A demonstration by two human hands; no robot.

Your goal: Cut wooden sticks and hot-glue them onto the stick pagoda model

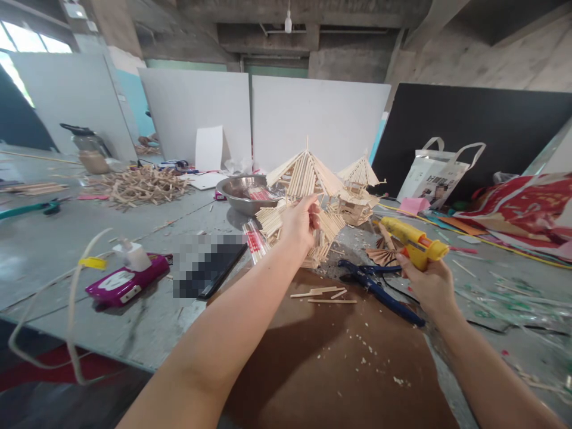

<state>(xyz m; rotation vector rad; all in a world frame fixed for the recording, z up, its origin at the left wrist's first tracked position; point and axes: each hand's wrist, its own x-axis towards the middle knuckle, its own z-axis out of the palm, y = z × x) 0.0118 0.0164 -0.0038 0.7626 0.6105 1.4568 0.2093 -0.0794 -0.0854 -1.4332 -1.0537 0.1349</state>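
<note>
My left hand (300, 221) reaches forward to a model pagoda (308, 173) built of thin wooden sticks. Its fingers are curled and pinched together in front of the tiered roof; what they hold, if anything, is hidden. Around the handle of a yellow hot glue gun (409, 238) my right hand (426, 283) is closed, with the gun's nozzle turned left toward the model. Blue-handled pliers (379, 292) lie between the model and my right hand. Several loose sticks (324, 292) rest on a brown board (330, 357) nearer to me.
A smaller stick pagoda (357, 190) stands behind to the right. Left of the model are a metal bowl (248, 193), packaged sticks (255, 241), a dark phone (223, 268) and a purple power strip (129, 283) with a cable. Farther left lies a stick heap (143, 186).
</note>
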